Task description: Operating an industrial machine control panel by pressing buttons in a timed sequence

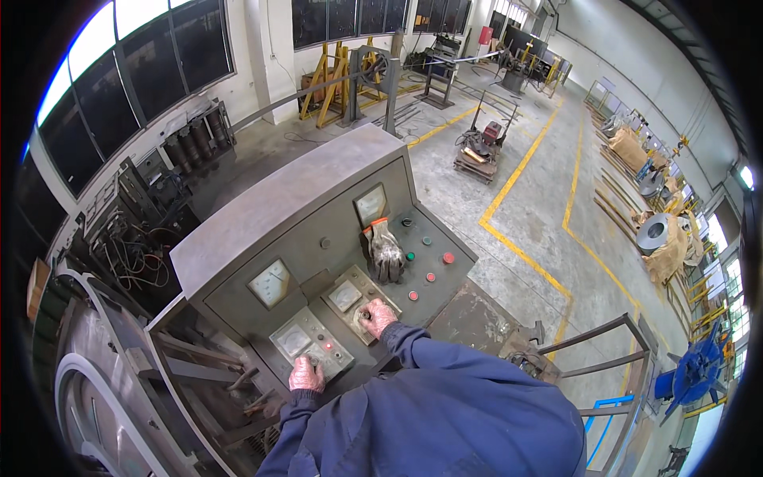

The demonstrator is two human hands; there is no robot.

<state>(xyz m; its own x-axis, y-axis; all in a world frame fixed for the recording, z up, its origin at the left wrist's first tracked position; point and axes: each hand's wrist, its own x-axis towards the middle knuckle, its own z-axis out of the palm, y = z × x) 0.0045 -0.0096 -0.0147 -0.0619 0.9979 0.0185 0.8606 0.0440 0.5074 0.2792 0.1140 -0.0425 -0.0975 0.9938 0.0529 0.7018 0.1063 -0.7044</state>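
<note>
A grey metal control console (pixel 270 215) stands before me. Two light grey control boxes are set on its sloping front. My right hand (pixel 380 319) closes its fingers round a dark knob (pixel 365 314) on the right control box (pixel 342 289). At the lower edge of the left control box (pixel 326 340), my left hand (pixel 306 375) is closed on what looks like a small knob, mostly hidden by the fingers. A red lamp (pixel 329 347) glows on that box. Dirty work gloves (pixel 385 253) with orange cuffs lie against the console beyond my right hand.
Red push buttons (pixel 430 277) and green ones line the console's right side. A metal railing (pixel 592 338) is at my right. Machinery with a curved grey guard (pixel 75 366) stands at left. Farther off are a low cart (pixel 478 153), yellow floor lines (pixel 528 262) and wrapped coils (pixel 653 232).
</note>
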